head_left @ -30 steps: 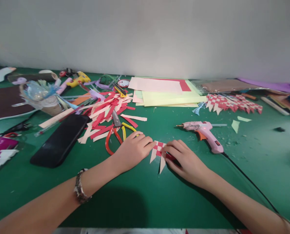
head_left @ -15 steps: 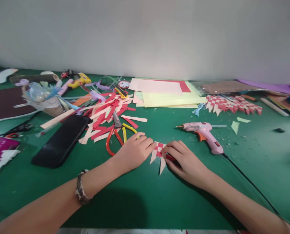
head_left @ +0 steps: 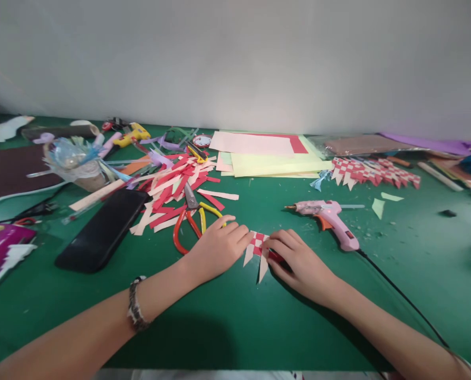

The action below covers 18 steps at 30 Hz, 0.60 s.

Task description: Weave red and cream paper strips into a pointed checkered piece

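Between my two hands lies a small woven piece of red and pale pink paper strips (head_left: 258, 244), with two pale pointed ends hanging toward me. My left hand (head_left: 223, 247) pinches its left edge, a bracelet (head_left: 136, 305) on the wrist. My right hand (head_left: 292, 257) grips the right side, and a bit of red strip shows under its fingers. Scissors (head_left: 190, 203) with one red and one yellow handle lie just beyond my left hand, partly covered by it. To the right rests a pink glue gun (head_left: 330, 214), its nozzle pointing left.
A heap of red and pink paper strips (head_left: 172, 184) spreads behind the scissors. A black case (head_left: 103, 229) lies left. Coloured paper sheets (head_left: 275, 164) are stacked at the back. Woven checkered paper strips (head_left: 373, 171) sit back right. The glue gun's cord (head_left: 403, 295) runs along the right.
Both hands keep hold of the woven paper with almost no movement. The view has shifted very slightly.
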Tool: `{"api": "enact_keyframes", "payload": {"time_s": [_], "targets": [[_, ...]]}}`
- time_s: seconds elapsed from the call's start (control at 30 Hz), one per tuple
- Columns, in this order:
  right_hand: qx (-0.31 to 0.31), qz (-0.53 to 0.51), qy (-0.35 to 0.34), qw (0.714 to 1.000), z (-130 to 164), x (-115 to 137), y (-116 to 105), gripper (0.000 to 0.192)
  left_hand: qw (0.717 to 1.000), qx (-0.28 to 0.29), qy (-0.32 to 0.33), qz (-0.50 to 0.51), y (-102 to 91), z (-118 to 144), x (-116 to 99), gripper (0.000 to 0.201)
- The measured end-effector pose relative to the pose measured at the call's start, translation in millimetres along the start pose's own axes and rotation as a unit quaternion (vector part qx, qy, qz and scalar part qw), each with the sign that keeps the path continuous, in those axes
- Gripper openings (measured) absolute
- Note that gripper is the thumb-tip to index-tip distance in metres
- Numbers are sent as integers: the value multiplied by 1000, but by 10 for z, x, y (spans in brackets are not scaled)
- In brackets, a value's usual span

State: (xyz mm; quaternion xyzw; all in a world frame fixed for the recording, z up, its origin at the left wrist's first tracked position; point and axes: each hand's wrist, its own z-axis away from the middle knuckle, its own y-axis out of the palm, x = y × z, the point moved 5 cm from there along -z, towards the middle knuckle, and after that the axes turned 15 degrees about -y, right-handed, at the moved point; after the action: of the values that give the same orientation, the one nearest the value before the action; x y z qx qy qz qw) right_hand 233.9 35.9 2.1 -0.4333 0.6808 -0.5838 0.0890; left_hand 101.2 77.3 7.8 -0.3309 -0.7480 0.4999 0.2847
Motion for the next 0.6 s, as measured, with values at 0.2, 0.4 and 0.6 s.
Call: {"api": "enact_keyframes", "payload": {"time_s": [0.2, 0.4, 0.6], "targets": [[3, -2, 4, 1000, -5, 4, 12, 14, 998, -7, -49, 30, -7, 15, 42, 30], [-115, 9, 24, 993, 38, 9, -158, 12, 984, 25, -135, 112, -48, 14, 180, 39], [-118, 133, 113, 978, 98, -21, -173, 28, 971, 8, -181, 156, -190, 125, 244, 37]]}}
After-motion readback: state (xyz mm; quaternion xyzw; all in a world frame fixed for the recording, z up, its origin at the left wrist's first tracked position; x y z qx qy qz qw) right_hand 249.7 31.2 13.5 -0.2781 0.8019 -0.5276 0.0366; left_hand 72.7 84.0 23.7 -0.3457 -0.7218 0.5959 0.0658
